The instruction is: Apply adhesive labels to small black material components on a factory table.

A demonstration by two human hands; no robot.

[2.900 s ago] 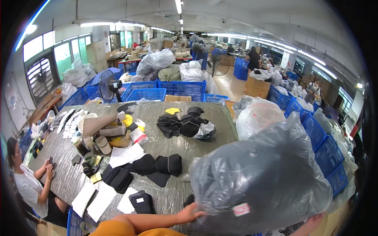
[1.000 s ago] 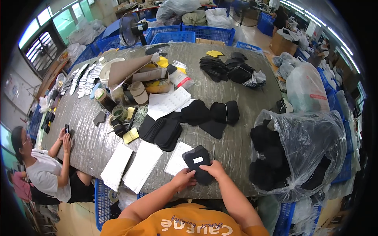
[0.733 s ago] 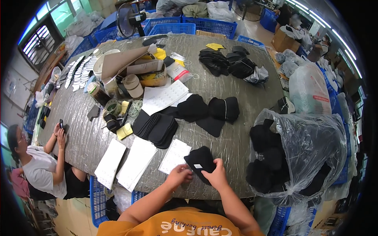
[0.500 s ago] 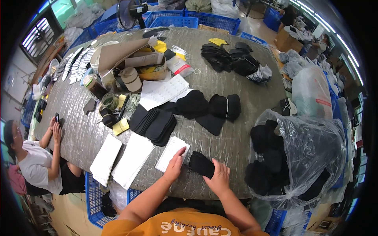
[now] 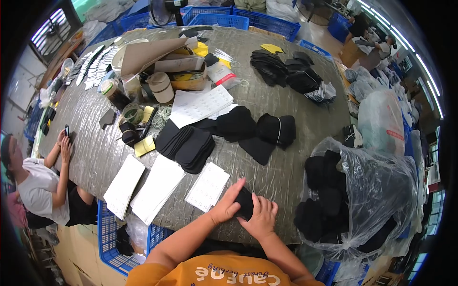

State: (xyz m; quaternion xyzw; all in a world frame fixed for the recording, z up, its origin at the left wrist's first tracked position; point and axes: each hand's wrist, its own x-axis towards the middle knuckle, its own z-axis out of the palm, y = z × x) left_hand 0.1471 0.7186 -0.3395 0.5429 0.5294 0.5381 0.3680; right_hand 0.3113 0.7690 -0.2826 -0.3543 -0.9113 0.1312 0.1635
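A small stack of black fabric pieces (image 5: 245, 202) stands between my hands near the table's front edge. My left hand (image 5: 228, 204) presses along its left side, fingers stretched and thumb against the near part. From the right, my right hand (image 5: 261, 215) grips the same stack with fingers bent over its edge. Just left of my hands lies a sheaf of white printed paper (image 5: 207, 187). Beyond it sit larger stacks of black rounded pieces (image 5: 194, 151). A bundle of black pieces tied with a band (image 5: 276, 129) lies farther right.
Two more white paper stacks (image 5: 159, 189) lie to the left. A clear plastic bag of black pieces (image 5: 377, 190) fills the right edge. Jars, tape and rolled card (image 5: 152, 55) crowd the far left. A person (image 5: 43, 186) sits at left with a phone. Blue crates (image 5: 114, 238) stand below.
My left hand has moved right, from beside the paper onto the black stack. The stack has turned more upright between both hands. The view has shifted slightly.
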